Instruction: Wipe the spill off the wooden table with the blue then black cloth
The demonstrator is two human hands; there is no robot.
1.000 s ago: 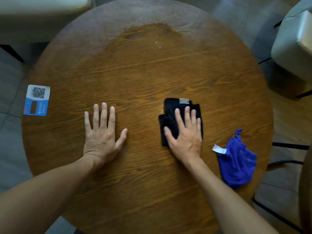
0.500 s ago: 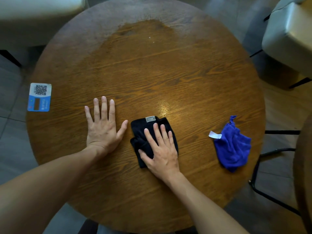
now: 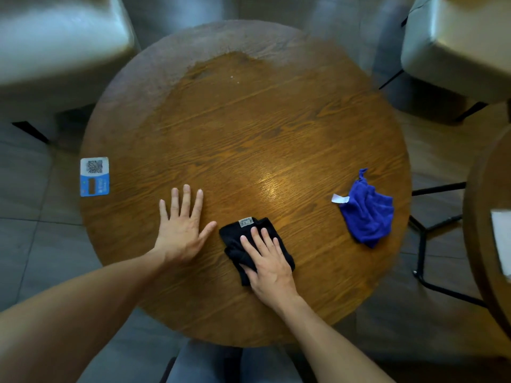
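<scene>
Here the right hand (image 3: 269,265) lies flat on the black cloth (image 3: 243,244), its fingers (image 3: 264,240) spread and pressing it onto the round wooden surface (image 3: 249,139). Just left of the black cloth, the left hand (image 3: 181,230) rests flat with fingers wide, holding nothing. The blue cloth (image 3: 366,214) sits crumpled well to the right of the black cloth. A blue QR card (image 3: 94,176) sits far left of the black cloth, at the edge
</scene>
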